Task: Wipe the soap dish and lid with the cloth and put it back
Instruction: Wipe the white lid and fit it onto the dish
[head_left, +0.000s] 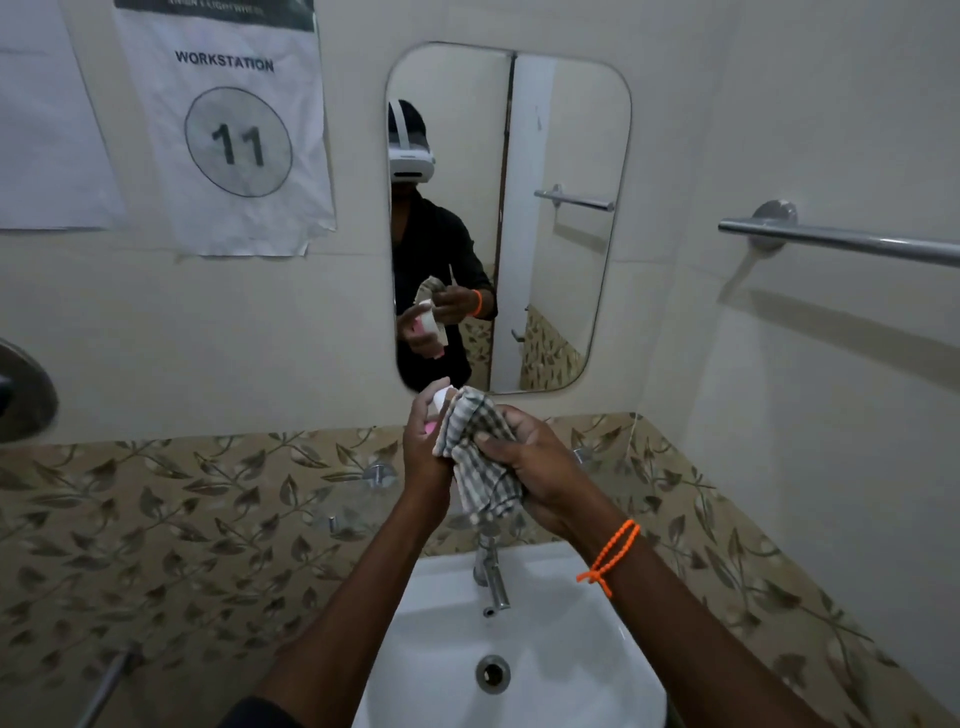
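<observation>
My left hand (423, 441) is raised above the sink and grips a white and pink soap dish (441, 401), of which only a white edge and a pink spot show past the fingers. My right hand (524, 457) is closed on a grey and white checked cloth (480, 452) and presses it against the dish's right side. The cloth hangs down between both hands. Whether this piece is the dish or its lid I cannot tell. The mirror (561, 218) reflects both hands with the white and pink piece.
A white sink (582, 649) with a chrome tap (491, 577) lies below my hands. A chrome towel bar (841, 241) juts from the right wall. Paper signs (234, 130) hang left of the mirror, and a metal fitting (23, 389) sits at the left edge.
</observation>
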